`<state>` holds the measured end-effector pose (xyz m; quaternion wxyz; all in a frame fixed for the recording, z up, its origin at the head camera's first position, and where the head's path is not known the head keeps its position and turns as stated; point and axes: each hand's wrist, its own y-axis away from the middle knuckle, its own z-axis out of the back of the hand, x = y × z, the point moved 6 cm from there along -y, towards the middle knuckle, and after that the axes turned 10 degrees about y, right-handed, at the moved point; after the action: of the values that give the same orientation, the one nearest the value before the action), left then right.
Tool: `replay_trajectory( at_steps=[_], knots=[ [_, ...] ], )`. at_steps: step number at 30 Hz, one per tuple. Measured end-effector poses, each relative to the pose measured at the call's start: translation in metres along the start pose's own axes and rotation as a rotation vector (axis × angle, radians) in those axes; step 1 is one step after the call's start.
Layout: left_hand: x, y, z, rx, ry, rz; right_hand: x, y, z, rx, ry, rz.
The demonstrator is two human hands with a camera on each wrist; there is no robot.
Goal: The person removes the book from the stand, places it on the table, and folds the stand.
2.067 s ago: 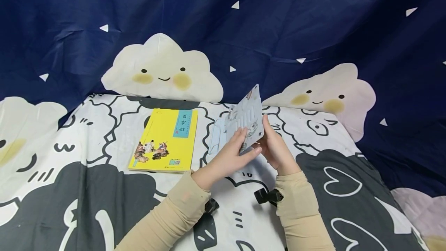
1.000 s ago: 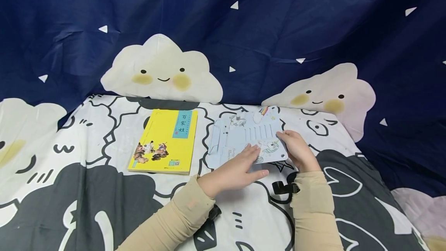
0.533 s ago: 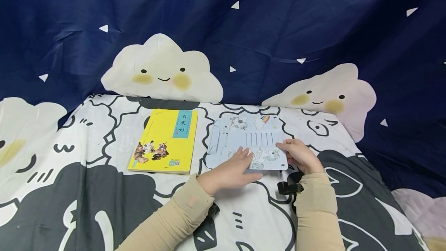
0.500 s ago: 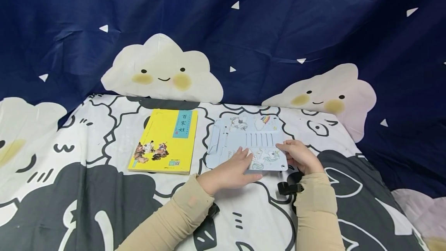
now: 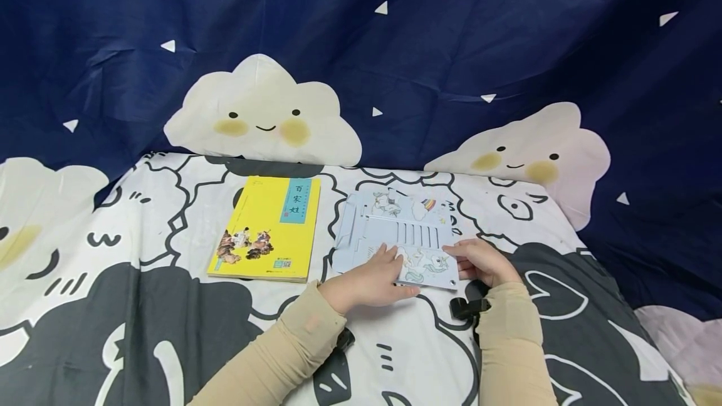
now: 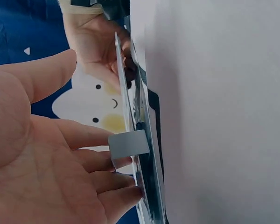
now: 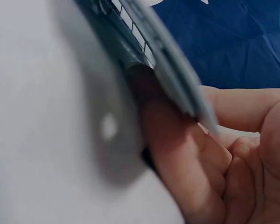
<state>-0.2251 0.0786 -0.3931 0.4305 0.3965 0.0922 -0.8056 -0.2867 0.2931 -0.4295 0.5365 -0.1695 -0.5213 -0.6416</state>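
A pale blue folding book stand (image 5: pixel 386 227) with unicorn and rainbow prints and a row of slots lies low over the bedspread. My left hand (image 5: pixel 369 277) rests on its near left part, fingers fairly straight and thumb held apart. My right hand (image 5: pixel 482 260) pinches the right edge of its slotted panel (image 5: pixel 420 237). From the left wrist, the stand shows edge-on, with a small grey tab (image 6: pixel 129 143) by the fingers. In the right wrist view, the raised panel (image 7: pixel 172 56) passes between thumb and fingers (image 7: pixel 172 149), with fingers underneath.
A yellow book (image 5: pixel 265 227) with a blue title label lies left of the stand. Everything rests on a black-and-white cartoon bedspread (image 5: pixel 389 331). Behind hangs a navy cloth (image 5: pixel 423 36) printed with clouds and white triangles.
The stand's panel, earlier tilted steeply up, has come down to the right. Its right end then shifted slightly toward me. My right hand followed the edge; my left hand stayed on the stand.
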Motion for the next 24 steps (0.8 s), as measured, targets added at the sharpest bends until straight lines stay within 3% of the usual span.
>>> replay_trajectory(
  at_steps=[6, 11, 17, 24],
  knots=[
    [0.002, -0.003, -0.003, 0.024, -0.011, -0.004, -0.007, 0.000, 0.002, -0.017, -0.015, -0.012],
    [0.003, -0.008, 0.005, -0.014, 0.083, -0.043, -0.007, 0.002, 0.004, -0.021, -0.034, -0.007],
    [0.012, -0.006, 0.034, -0.173, 0.245, -0.064, -0.007, 0.001, 0.004, -0.012, -0.063, 0.009],
    [0.028, 0.002, 0.073, -0.440, 0.393, -0.079, -0.006, -0.002, 0.004, -0.025, -0.083, 0.014]
  ],
)
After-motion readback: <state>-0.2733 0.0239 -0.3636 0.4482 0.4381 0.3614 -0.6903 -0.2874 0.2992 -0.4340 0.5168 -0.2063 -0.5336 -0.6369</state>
